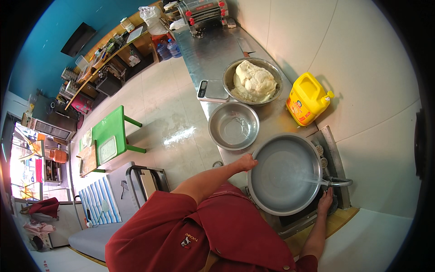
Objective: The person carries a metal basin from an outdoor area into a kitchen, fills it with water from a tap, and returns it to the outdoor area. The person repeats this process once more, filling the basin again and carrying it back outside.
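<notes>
A large round metal basin [285,204] sits over a sink [334,163]. From the tap [341,182] at its right rim, water runs into it. My left hand [249,162] grips the basin's left rim. Low on the right, my right hand [325,202] is just below the tap, close to the basin's rim. Its fingers are partly hidden, so whether it holds the tap or the rim is unclear. Beside the large basin stands a smaller steel bowl [234,142]. Behind that, another steel bowl [279,89] holds a big lump of pale dough [254,80].
A digital scale [217,91], a cleaver [244,47] and a dough roller machine [204,15] are on the steel counter [210,51]. A yellow oil jug [307,100] stands against the wall. Leftward are a green table [110,129] and a grey cart [131,170].
</notes>
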Tool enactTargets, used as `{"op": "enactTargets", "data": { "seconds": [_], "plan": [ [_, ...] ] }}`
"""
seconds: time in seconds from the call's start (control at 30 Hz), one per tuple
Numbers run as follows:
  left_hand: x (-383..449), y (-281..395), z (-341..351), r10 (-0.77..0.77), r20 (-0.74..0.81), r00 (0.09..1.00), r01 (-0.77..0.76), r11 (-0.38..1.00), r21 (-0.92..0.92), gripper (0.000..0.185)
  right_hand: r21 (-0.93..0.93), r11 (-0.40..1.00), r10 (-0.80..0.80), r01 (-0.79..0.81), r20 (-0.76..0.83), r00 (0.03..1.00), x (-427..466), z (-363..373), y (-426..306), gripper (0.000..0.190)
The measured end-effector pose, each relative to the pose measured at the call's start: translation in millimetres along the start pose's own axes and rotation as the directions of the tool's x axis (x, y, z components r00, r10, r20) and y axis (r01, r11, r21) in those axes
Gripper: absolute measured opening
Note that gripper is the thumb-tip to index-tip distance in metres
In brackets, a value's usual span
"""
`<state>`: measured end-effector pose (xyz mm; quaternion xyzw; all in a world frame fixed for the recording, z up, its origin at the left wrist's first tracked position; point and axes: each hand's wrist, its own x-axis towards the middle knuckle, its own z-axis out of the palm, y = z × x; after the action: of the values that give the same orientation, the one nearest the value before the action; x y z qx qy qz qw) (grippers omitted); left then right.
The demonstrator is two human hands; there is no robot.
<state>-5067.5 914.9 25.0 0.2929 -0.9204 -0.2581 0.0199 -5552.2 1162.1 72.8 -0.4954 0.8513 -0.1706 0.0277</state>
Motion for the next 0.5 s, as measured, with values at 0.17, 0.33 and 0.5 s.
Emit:
{"op": "enactTargets", "data": {
  "seconds": [0.17, 0.33, 0.5],
  "plan": [
    [-0.7, 2.8, -6.4, -0.027, 0.043, 0.999, 0.029, 0.999, -0.042, 0.022, 0.007, 1.0, -0.002, 0.002, 0.005, 1.0, 1.0, -0.9, -1.2, 0.036],
    [-2.0, 21.9, -31.3, -0.195, 0.109, 0.975, 0.218, 0.936, -0.275, 0.022, 0.008, 0.999, 0.045, -0.045, 0.018, 0.999, -0.8, 1.7, 3.9, 0.037],
    [-2.2, 17.2, -26.0, -0.182, 0.138, 0.973, 0.211, 0.949, -0.233, 0.023, 0.036, 0.999, 0.035, -0.034, -0.004, 0.999, -1.3, 2.6, 1.6, 0.037]
  ]
}}
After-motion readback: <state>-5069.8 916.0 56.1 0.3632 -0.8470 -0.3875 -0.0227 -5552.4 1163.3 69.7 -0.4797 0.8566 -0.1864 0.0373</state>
